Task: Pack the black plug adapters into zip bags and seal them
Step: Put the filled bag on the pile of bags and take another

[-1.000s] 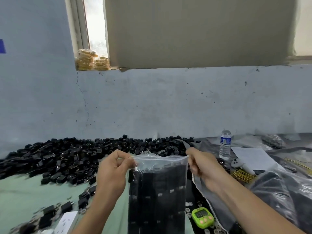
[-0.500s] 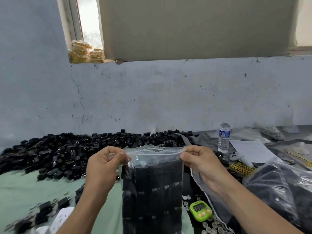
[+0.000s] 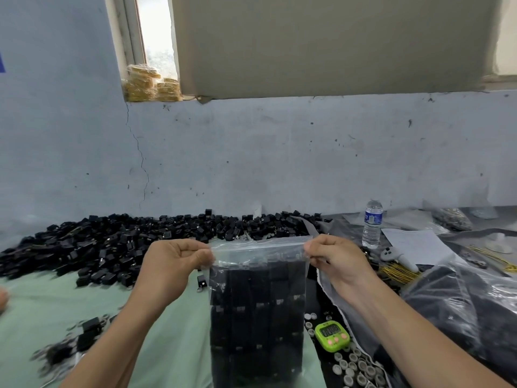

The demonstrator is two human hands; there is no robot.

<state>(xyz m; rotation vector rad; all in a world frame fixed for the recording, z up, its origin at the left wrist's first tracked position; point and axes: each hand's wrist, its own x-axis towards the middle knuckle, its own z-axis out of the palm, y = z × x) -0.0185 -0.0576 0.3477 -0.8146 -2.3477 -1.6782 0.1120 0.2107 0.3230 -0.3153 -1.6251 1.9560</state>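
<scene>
A clear zip bag (image 3: 257, 309) filled with stacked rows of black plug adapters hangs upright in front of me. My left hand (image 3: 176, 264) pinches its top left corner at the zip strip. At the top right corner my right hand (image 3: 333, 259) pinches the strip too. The bag's top edge runs stretched flat between the two hands. Behind the bag, a big heap of loose black plug adapters (image 3: 134, 239) lies along the wall on the green table (image 3: 33, 309).
A green timer (image 3: 331, 336) and several small grey caps (image 3: 355, 365) lie at the bag's lower right. Clear plastic bags with dark contents (image 3: 461, 298) fill the right side. A water bottle (image 3: 372, 223), white paper (image 3: 414, 245) and gold wires (image 3: 397, 271) sit further back.
The bag's mouth, puffed open a second ago, is now pulled flat between my hands. Both hands have moved slightly apart along the top edge.
</scene>
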